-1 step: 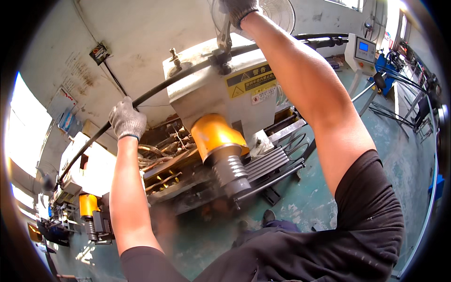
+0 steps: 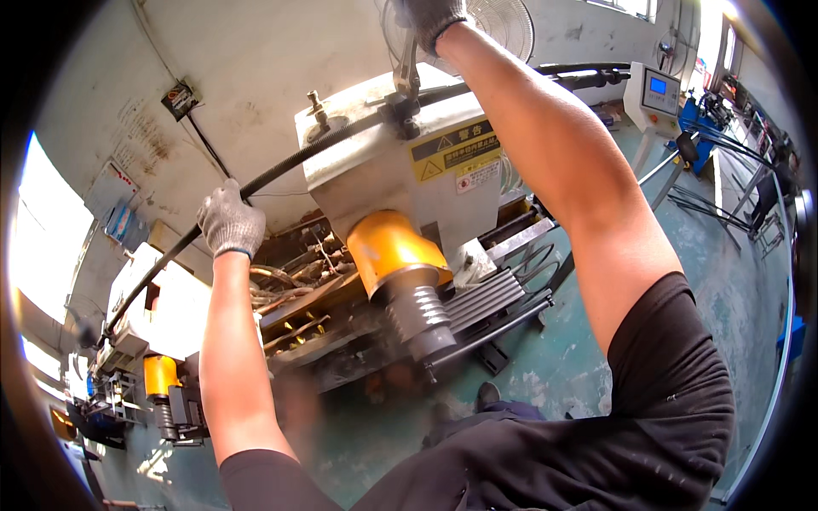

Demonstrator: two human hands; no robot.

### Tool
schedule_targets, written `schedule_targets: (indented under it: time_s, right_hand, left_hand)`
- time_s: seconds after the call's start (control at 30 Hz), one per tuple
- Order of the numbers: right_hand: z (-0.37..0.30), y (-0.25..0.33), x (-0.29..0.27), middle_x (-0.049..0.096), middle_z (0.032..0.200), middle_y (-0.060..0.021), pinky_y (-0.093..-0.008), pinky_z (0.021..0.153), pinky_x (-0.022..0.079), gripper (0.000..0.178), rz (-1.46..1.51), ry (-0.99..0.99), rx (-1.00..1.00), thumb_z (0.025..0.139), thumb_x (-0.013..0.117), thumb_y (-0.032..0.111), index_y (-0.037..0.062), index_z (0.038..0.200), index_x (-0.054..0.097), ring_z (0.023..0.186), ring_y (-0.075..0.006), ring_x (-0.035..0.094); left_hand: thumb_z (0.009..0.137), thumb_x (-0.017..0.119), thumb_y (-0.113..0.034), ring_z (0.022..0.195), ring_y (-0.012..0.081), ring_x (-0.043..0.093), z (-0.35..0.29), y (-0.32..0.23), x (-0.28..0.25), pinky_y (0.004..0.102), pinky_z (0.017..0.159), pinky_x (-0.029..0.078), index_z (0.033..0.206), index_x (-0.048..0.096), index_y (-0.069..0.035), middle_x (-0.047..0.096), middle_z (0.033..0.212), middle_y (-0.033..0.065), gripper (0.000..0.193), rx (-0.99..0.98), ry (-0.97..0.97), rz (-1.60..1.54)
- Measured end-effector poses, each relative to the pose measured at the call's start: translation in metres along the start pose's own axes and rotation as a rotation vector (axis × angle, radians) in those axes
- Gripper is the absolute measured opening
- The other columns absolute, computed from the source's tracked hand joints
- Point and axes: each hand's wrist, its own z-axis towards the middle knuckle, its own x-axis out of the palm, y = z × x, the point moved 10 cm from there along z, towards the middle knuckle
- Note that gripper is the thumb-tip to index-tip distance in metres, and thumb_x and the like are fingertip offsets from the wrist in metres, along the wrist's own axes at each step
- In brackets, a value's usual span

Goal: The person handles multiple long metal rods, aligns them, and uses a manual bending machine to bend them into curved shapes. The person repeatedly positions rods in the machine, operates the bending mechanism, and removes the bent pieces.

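Note:
My left hand (image 2: 232,220), in a grey knit glove, is closed around a long black ribbed bar (image 2: 319,145) that runs slantwise across the view. My gloved right hand (image 2: 433,19) is raised at the top edge, partly cut off by the frame. Its fingers appear wrapped around the upper end of a wrench-like metal tool (image 2: 407,75). The tool's lower end meets a dark clamp (image 2: 398,112) on the bar. Behind and below the bar stands a pale machine head (image 2: 354,175) with a yellow warning label (image 2: 453,146). An orange cover (image 2: 388,247) and a grey ribbed spindle (image 2: 422,319) project toward me.
A control box with a blue screen (image 2: 654,95) stands at the right. A fan (image 2: 503,34) is behind my right forearm. Cables and metal bits fill the machine bed (image 2: 294,277). Another machine with an orange cover (image 2: 159,375) is at the left. Black rods (image 2: 711,209) lie at the far right.

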Motion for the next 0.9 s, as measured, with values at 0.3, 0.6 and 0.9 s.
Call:
schedule_targets:
  time_s: [0.3, 0.6, 0.9]
  right_hand:
    - [-0.06, -0.036, 0.001, 0.073, 0.082, -0.0105, -0.0343, 0.074, 0.058, 0.044, -1.223, 0.396, -0.041, 0.095, 0.066, 0.043, 0.0003, 0.1, 0.075, 0.076, -0.0164, 0.071]
    - [-0.082, -0.037, -0.021, 0.073, 0.081, -0.0061, -0.0289, 0.069, 0.062, 0.036, -0.823, 0.292, 0.339, 0.1, 0.06, 0.033, -0.0003, 0.102, 0.074, 0.074, -0.0146, 0.072]
    - [-0.097, -0.029, -0.013, 0.074, 0.077, -0.0142, -0.0314, 0.06, 0.06, 0.048, -0.889, 0.283, 0.264, 0.102, 0.056, 0.04, -0.0048, 0.096, 0.074, 0.06, -0.02, 0.071]
  left_hand:
    - [0.076, 0.065, -0.012, 0.106, 0.0355, 0.066, -0.003, 0.009, 0.005, 0.0476, 0.093, 0.05, 0.103, 0.068, -0.006, 0.07, 0.102, 0.016, 0.027, 0.109, -0.22, -0.004]
    - [0.076, 0.063, -0.011, 0.102, 0.0373, 0.066, -0.007, 0.013, 0.003, 0.0501, 0.092, 0.05, 0.105, 0.066, -0.006, 0.07, 0.102, 0.0162, 0.029, 0.098, -0.248, -0.029]
    - [0.076, 0.065, -0.013, 0.104, 0.038, 0.066, -0.008, 0.012, 0.001, 0.0502, 0.093, 0.05, 0.106, 0.066, -0.007, 0.07, 0.104, 0.0164, 0.031, 0.11, -0.22, -0.056]
